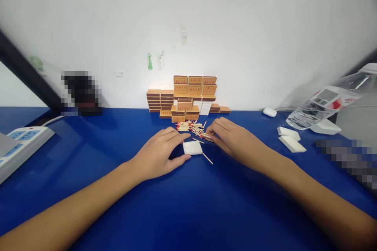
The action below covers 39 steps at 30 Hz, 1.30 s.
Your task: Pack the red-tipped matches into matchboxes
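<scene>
A small white matchbox tray (193,148) lies on the blue table. My left hand (161,151) is around its left side, index finger at the far edge and thumb at the near edge. My right hand (228,135) is closed in a pinch on several matches (207,136) at the right of a loose pile of red-tipped matches (190,126). One match (207,158) lies alone at the tray's near right corner. Another match (198,140) rests just beyond the tray. The right palm and lower fingers are partly hidden.
Orange matchboxes (194,89) are stacked against the white wall behind the pile. A power strip (35,141) stands at the left. At the right are a tilted water bottle (326,100), white tray-like pieces (291,143) and a small white case (269,112).
</scene>
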{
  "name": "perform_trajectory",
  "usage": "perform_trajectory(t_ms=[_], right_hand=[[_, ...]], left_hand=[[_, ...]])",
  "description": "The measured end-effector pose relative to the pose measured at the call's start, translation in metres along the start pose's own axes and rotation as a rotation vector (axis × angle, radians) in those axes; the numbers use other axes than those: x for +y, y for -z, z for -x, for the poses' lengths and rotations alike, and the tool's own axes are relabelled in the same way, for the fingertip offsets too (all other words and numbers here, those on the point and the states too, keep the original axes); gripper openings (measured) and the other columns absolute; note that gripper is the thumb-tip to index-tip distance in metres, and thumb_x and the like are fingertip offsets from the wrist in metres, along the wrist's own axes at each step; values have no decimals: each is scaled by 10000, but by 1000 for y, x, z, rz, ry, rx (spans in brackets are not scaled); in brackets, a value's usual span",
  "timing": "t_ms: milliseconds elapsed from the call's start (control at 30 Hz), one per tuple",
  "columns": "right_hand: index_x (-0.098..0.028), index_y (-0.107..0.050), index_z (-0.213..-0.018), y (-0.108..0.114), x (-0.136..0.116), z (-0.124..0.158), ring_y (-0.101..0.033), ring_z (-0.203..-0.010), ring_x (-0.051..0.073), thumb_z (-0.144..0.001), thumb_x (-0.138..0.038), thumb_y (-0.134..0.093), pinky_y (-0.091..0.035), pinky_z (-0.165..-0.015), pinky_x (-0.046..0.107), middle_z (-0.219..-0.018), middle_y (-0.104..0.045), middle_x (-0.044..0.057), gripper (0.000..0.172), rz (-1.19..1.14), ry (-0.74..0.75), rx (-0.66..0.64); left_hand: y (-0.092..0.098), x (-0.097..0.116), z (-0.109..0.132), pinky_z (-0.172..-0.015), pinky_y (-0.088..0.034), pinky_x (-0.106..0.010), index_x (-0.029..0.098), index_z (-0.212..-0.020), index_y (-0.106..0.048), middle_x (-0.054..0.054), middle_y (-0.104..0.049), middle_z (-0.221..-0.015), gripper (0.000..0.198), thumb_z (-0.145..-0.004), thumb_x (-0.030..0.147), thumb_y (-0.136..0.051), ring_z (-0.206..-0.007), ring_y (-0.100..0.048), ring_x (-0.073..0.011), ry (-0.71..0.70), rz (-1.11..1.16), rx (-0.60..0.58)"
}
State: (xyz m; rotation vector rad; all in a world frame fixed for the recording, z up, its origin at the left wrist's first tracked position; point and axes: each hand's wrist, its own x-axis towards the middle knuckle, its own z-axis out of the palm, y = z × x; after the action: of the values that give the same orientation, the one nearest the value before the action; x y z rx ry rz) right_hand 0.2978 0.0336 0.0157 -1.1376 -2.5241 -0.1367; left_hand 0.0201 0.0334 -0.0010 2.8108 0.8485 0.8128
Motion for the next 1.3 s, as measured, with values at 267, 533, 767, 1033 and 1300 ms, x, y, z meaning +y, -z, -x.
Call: perform_trajectory(t_ms=[267,533,767,1033,1300], right_hand=[[-179,-675,-965,-8,-26,0,-619,-864,250,-1106,-225,-399,-545,-788,406,-966,-697,121,312,134,197,-15],[-134,-683,-964,-14,-31,3,-631,-860,246,-1047,-157,-532,-583,-795,404,-921,-675,101,174,159,268,35],[-123,-662,-1136,-2,-33,5,-652,-927,255,-1038,-175,-541,-576,-761,389,-1030,-664,118,165,-32,180,47],[-157,-683,-1004,-3,-28,6,-639,-854,222,-1057,-199,-524,-532,-732,358,-955,-676,89,173,-47,158,5],[-152,-714,-1025,-4,-30,7,-659,-820,207,-1055,-189,-536,-524,-734,341,-944,-699,80,185,-172,72,-85]], left_hand=[[-1,1,1,-1002,-563,-484,156,-1407,-570,-115,-732,-1160,479,-991,367,-681,-1089,-662,-284,-11,2,4],[-1,3,2,-973,-571,-474,150,-1416,-560,-115,-722,-1140,496,-984,354,-695,-1068,-654,-273,-40,12,8],[-1,3,1,-914,-586,-468,123,-1345,-579,-112,-725,-1079,436,-996,364,-680,-1001,-654,-267,-80,-6,40],[-1,3,1,-967,-578,-473,139,-1409,-566,-113,-732,-1125,485,-992,355,-688,-1049,-661,-268,-60,11,22],[-2,2,1,-953,-587,-470,151,-1396,-578,-105,-735,-1124,475,-988,365,-693,-1042,-664,-263,-53,24,21]])
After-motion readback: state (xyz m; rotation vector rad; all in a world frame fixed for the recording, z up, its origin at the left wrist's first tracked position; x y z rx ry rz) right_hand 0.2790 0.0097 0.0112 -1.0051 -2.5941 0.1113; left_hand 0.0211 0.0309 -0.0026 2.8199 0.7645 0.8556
